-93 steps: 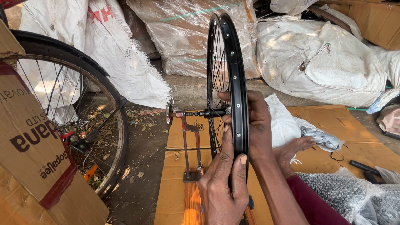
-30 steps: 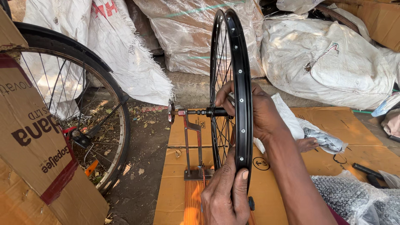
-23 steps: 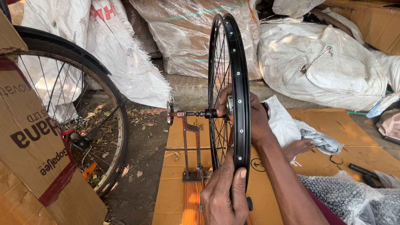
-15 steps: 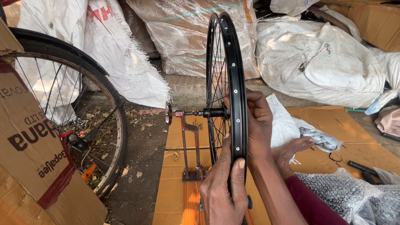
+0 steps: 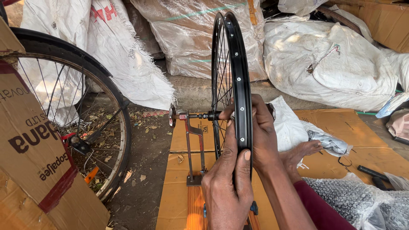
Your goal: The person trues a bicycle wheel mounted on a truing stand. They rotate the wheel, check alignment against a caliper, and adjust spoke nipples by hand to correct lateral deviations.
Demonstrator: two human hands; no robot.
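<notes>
Both hands grip the upright black wheel rim (image 5: 238,76): left hand (image 5: 228,187) fingers wrapped low, right hand (image 5: 262,136) fingers closed around it beside the axle (image 5: 198,115).

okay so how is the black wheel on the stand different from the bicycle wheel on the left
The bare black rim carries no tyre, while the bicycle wheel wears a black tyre. The rim is seen edge-on, clamped by its axle in a metal stand; the bicycle wheel is seen more from the side and sits on the dirt ground. The left hand and right hand grip the rim; nobody touches the bicycle wheel. Both are spoked and upright.
</notes>
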